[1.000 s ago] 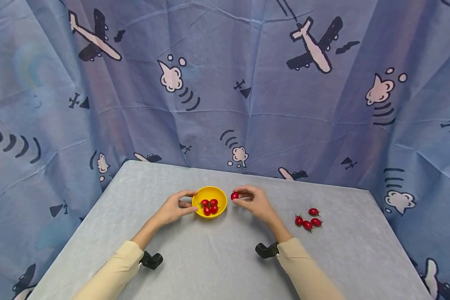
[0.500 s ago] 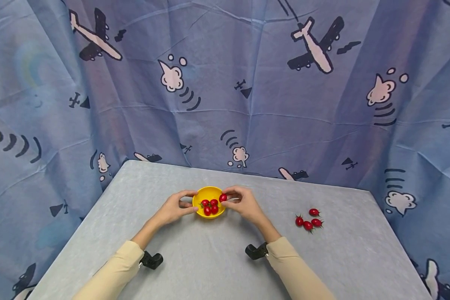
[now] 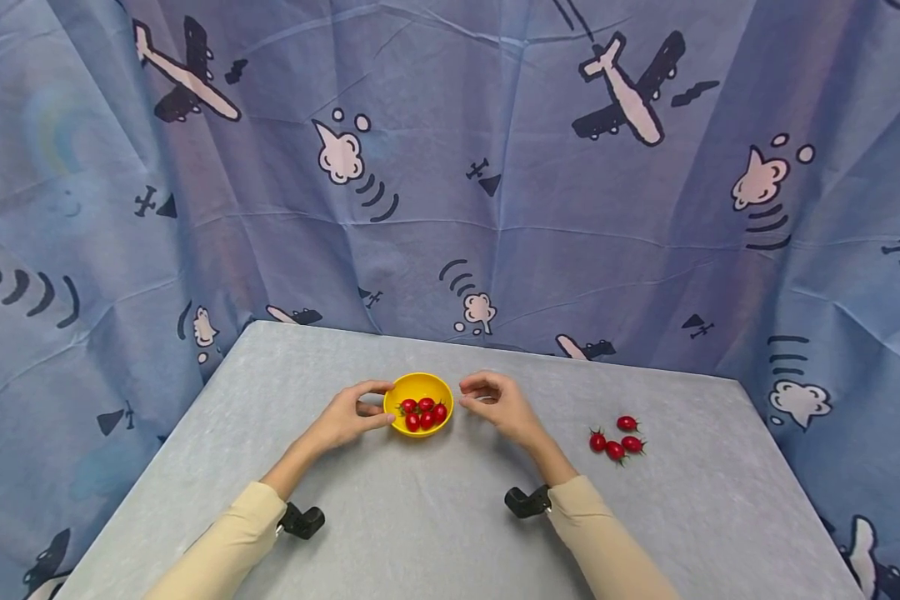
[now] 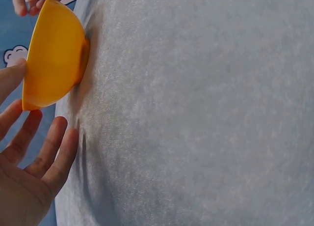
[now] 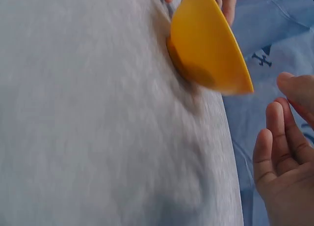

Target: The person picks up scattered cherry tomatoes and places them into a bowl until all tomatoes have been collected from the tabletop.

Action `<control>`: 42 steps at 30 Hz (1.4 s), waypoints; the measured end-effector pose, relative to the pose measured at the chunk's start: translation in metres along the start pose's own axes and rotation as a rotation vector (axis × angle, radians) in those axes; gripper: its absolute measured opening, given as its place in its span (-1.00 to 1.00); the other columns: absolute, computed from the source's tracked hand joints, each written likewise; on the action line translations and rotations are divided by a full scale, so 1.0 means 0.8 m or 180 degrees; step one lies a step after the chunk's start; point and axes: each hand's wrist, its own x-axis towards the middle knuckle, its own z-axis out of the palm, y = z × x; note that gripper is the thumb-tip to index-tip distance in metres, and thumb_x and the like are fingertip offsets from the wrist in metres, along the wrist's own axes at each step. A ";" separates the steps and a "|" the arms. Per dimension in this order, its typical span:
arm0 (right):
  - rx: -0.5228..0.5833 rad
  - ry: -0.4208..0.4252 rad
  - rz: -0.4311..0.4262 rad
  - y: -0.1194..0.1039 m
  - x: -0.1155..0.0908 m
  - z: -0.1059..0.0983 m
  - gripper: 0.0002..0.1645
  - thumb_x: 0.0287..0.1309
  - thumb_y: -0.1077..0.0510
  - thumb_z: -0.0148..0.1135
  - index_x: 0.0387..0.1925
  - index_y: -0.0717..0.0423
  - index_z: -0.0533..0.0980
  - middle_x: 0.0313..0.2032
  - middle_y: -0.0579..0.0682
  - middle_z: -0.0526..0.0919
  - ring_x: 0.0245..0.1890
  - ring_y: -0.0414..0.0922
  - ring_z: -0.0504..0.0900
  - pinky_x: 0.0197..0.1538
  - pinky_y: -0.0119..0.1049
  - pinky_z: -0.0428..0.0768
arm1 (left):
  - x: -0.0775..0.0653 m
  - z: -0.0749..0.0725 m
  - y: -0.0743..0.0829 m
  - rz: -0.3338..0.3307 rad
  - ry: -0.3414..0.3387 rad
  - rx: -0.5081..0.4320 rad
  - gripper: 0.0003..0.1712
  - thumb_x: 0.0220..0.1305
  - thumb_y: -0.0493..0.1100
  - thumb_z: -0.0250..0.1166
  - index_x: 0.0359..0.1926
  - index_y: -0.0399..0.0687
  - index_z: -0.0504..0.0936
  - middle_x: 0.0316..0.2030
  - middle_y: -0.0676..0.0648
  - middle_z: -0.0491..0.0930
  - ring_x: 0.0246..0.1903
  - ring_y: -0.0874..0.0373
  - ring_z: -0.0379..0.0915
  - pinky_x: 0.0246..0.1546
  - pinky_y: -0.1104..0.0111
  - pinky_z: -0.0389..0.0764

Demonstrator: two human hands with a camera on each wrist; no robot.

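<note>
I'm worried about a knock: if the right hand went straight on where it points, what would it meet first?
Most likely the yellow bowl, on the side facing the right hand. The hand's exact height is unclear, though, so it might pass over instead.

Pale grey table (image 3: 405, 517), creased blue-purple curtain (image 3: 435, 225) behind its far edge, dark-winged airplane print (image 3: 188, 77) high above the far left corner, second airplane print (image 3: 630, 98) high toward the far right corner, puffy cloud print (image 3: 799, 403) beyond the right edge
</note>
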 end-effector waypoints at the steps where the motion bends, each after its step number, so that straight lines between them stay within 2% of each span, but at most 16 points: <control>1: -0.0036 0.0019 0.0013 0.000 -0.002 -0.004 -0.71 0.22 0.39 0.39 -0.05 0.47 0.59 -0.09 0.39 0.64 -0.15 0.13 0.66 -0.10 -0.26 0.66 | 0.000 0.000 0.000 -0.0006 0.0002 -0.0002 -0.38 0.29 -0.25 0.46 0.32 -0.30 0.50 0.22 -0.32 0.49 -0.07 -0.10 0.66 -0.02 0.09 0.64; 3: -0.0117 0.0059 0.0038 0.000 -0.007 -0.014 -0.73 0.22 0.40 0.38 -0.06 0.45 0.60 -0.08 0.42 0.63 -0.15 0.16 0.66 -0.08 -0.23 0.66 | -0.001 0.000 0.000 -0.0015 0.0001 -0.0006 -0.38 0.29 -0.26 0.46 0.32 -0.30 0.50 0.22 -0.32 0.49 -0.07 -0.10 0.66 -0.01 0.09 0.64; 7: -0.0203 0.0134 0.0041 -0.021 -0.022 -0.034 -0.77 0.23 0.44 0.35 -0.08 0.44 0.60 -0.13 0.41 0.65 -0.16 0.21 0.66 -0.09 -0.22 0.66 | -0.002 -0.001 0.000 -0.0008 0.0011 -0.0005 -0.39 0.29 -0.26 0.45 0.32 -0.31 0.49 0.22 -0.32 0.49 -0.07 -0.11 0.66 -0.01 0.08 0.63; 9: -0.0214 0.0172 0.0041 -0.032 -0.030 -0.046 -0.78 0.23 0.45 0.34 -0.08 0.45 0.60 -0.16 0.36 0.66 -0.17 0.18 0.67 -0.10 -0.27 0.65 | -0.002 -0.002 -0.001 0.0000 0.0016 -0.0008 -0.39 0.29 -0.26 0.45 0.31 -0.31 0.50 0.22 -0.33 0.49 -0.07 -0.12 0.66 -0.01 0.08 0.63; 13: -0.0287 0.0230 0.0003 -0.031 -0.044 -0.069 -0.80 0.25 0.44 0.32 -0.08 0.42 0.61 -0.18 0.25 0.68 -0.19 0.07 0.68 -0.15 -0.37 0.63 | -0.003 -0.003 -0.001 0.0007 0.0017 -0.0017 -0.40 0.29 -0.26 0.45 0.31 -0.31 0.50 0.22 -0.33 0.49 -0.07 -0.13 0.66 -0.01 0.07 0.63; 18: -0.0358 0.0330 0.0115 -0.003 -0.061 -0.102 -0.76 0.30 0.36 0.33 -0.02 0.38 0.60 -0.12 0.34 0.66 -0.16 0.02 0.68 -0.15 -0.43 0.62 | -0.003 -0.003 -0.003 -0.0006 0.0009 -0.0045 -0.40 0.30 -0.26 0.44 0.31 -0.32 0.50 0.22 -0.34 0.48 -0.06 -0.14 0.65 0.01 0.05 0.62; 21: -0.0393 0.0409 0.0076 0.019 -0.073 -0.125 -0.72 0.31 0.32 0.34 0.01 0.38 0.59 -0.09 0.40 0.64 -0.17 -0.07 0.68 -0.15 -0.43 0.63 | -0.002 -0.003 -0.005 -0.0001 0.0007 -0.0054 -0.40 0.30 -0.26 0.44 0.31 -0.32 0.50 0.23 -0.35 0.48 -0.06 -0.15 0.65 0.02 0.04 0.62; 30: -0.0711 0.0702 0.0270 0.018 -0.113 -0.184 -0.62 0.34 0.25 0.35 0.09 0.42 0.56 -0.04 0.35 0.64 -0.16 -0.18 0.67 -0.13 -0.50 0.60 | -0.001 -0.001 -0.002 -0.0008 -0.0004 -0.0026 -0.40 0.29 -0.26 0.45 0.31 -0.30 0.50 0.22 -0.33 0.48 -0.06 -0.12 0.65 0.01 0.06 0.63; 36: -0.1080 0.0861 0.0392 0.025 -0.142 -0.223 -0.62 0.36 0.20 0.33 0.08 0.39 0.56 -0.06 0.31 0.66 -0.18 -0.26 0.66 -0.15 -0.54 0.59 | -0.001 -0.001 -0.001 -0.0027 -0.0020 -0.0007 -0.39 0.29 -0.26 0.45 0.31 -0.31 0.49 0.23 -0.33 0.48 -0.07 -0.12 0.65 0.01 0.08 0.63; 42: -0.1230 0.0950 0.0411 0.034 -0.174 -0.251 -0.64 0.37 0.21 0.32 0.06 0.40 0.56 -0.06 0.29 0.65 -0.18 -0.38 0.63 -0.15 -0.58 0.56 | -0.001 -0.001 0.001 -0.0035 -0.0015 -0.0018 -0.40 0.29 -0.27 0.44 0.31 -0.32 0.49 0.23 -0.33 0.48 -0.07 -0.11 0.66 0.01 0.09 0.63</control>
